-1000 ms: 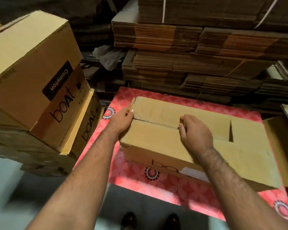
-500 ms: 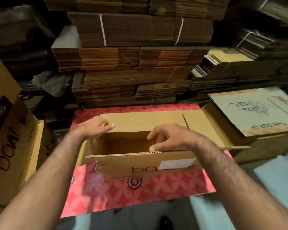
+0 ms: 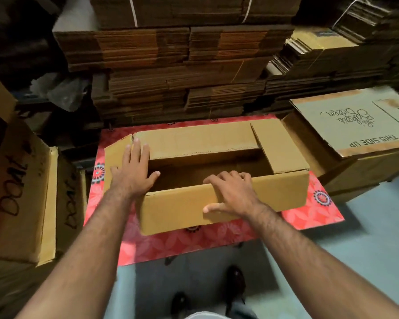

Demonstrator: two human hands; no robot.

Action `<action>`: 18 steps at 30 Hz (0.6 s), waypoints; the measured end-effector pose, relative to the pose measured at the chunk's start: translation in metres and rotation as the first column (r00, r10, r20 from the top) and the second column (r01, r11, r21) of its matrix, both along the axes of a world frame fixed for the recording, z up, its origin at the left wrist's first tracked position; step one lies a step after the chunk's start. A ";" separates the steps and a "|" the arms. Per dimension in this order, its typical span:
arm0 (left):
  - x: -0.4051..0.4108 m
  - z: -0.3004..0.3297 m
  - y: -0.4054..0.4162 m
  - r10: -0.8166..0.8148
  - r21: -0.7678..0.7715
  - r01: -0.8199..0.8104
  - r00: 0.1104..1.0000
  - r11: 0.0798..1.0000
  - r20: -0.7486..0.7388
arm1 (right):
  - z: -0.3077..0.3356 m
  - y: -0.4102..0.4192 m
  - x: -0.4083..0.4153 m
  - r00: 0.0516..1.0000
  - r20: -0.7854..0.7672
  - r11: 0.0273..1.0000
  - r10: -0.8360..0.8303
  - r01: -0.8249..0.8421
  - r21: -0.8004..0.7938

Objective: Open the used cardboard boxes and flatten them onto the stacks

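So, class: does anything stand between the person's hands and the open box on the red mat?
Nothing visible does. The left hand lies flat on the box's left flap, and the right hand grips its near wall, fingers over the rim and thumb on the outer face.

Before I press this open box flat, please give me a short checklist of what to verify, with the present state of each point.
1. Top flaps opened: ok, the box shows its inside.
2. Inside empty: cannot tell, the near wall hides part of the floor.
3. Left hand placed: ok, it lies flat on the left end flap.
4. Right hand placed: ok, fingers curl over the near wall's top edge.
5. Bottom flaps released: cannot tell, hidden.
6. Support: ok, the box rests on the red patterned board.
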State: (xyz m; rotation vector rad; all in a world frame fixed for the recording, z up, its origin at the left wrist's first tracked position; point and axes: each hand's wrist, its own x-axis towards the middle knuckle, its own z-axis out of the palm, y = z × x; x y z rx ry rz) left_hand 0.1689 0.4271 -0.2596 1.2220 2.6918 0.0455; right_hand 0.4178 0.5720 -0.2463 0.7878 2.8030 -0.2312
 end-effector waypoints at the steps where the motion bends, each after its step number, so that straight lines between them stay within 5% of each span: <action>1: 0.001 0.002 0.000 0.026 -0.005 -0.026 1.000 1.000 -0.012 | -0.001 0.001 -0.002 1.000 -0.013 1.000 0.004 -0.004 -0.016; 5: 0.025 0.009 0.022 0.056 0.020 -0.055 0.995 0.998 -0.078 | 0.003 0.005 0.001 0.992 -0.117 0.992 -0.047 0.033 -0.123; 9: 0.084 0.017 0.072 -0.053 0.111 0.047 0.998 0.993 0.045 | 0.009 0.012 0.005 0.955 -0.172 0.962 -0.242 0.213 -0.171; 13: 0.116 0.008 0.096 -0.073 0.083 0.069 0.996 0.994 0.046 | 0.016 0.033 0.017 0.944 -0.009 0.943 -0.331 0.330 -0.040; 18: 0.115 -0.004 0.098 -0.074 0.099 0.081 0.995 0.992 -0.064 | 0.041 0.073 0.040 0.938 -0.157 0.890 -0.308 0.343 0.302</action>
